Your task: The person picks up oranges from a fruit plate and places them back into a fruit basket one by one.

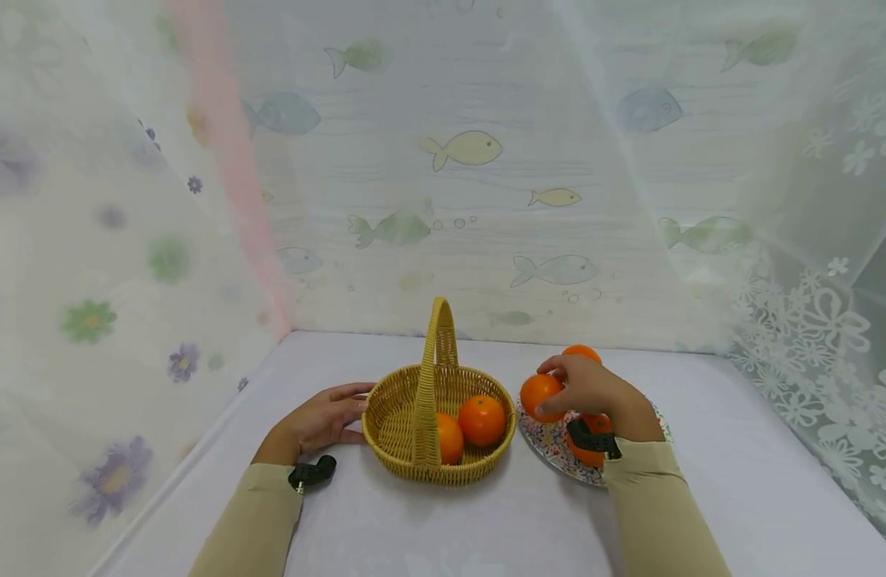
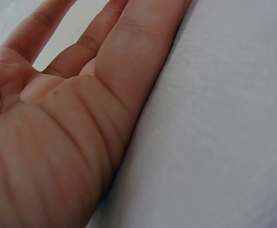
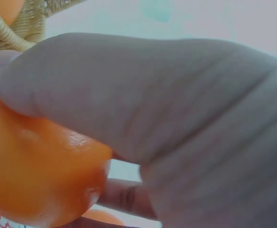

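A yellow wicker basket [image 1: 394,449] with a tall arched handle stands mid-table, two oranges [image 1: 482,421] inside its right half. Against the basket's left rim rests my left hand [image 1: 328,418], its fingers fairly straight. The left wrist view shows that hand's palm and several fingers along the white cloth. My right hand [image 1: 587,389] grips an orange [image 1: 540,397] between thumb and fingers, over the left side of a patterned plate [image 1: 551,449]. In the right wrist view the thumb lies across that orange [image 3: 38,166]. More oranges sit on the plate, partly hidden by the right hand and wrist.
A white cloth covers the table [image 1: 443,533]. Behind it hangs a pale curtain [image 1: 472,200] with fish prints, and a flowered curtain [image 1: 111,361] runs down the left side. Lace-like white flowers mark the right curtain [image 1: 825,344]. The plate stands close to the basket's right side.
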The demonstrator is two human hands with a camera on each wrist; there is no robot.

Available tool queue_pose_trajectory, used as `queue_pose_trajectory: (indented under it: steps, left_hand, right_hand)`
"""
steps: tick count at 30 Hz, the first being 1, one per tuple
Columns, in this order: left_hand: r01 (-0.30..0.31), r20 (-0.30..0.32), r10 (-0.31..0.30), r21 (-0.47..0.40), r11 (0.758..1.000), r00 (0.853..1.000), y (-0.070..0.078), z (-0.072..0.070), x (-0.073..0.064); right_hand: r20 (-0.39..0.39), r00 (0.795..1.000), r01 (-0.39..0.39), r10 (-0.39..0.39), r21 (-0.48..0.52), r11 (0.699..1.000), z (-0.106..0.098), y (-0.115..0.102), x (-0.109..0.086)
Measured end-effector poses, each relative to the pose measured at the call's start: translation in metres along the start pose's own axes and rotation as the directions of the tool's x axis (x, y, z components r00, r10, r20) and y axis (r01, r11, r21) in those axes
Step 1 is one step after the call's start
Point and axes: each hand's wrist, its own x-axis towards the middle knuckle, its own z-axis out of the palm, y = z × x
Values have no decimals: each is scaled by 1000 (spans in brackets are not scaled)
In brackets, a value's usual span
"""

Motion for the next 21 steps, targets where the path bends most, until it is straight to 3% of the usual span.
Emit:
queue_pose_trajectory:
  steps: [9, 21]
  left_hand:
    - [6, -10, -6, 7, 1000, 1000, 1, 2, 0]
    - [2, -9, -2, 6, 1000, 1000, 1, 2, -1]
  right_hand:
    - [-66, 998, 10, -7, 42, 999, -1, 0, 0]
    - [-143, 985, 104, -95, 60, 993, 0, -3, 4]
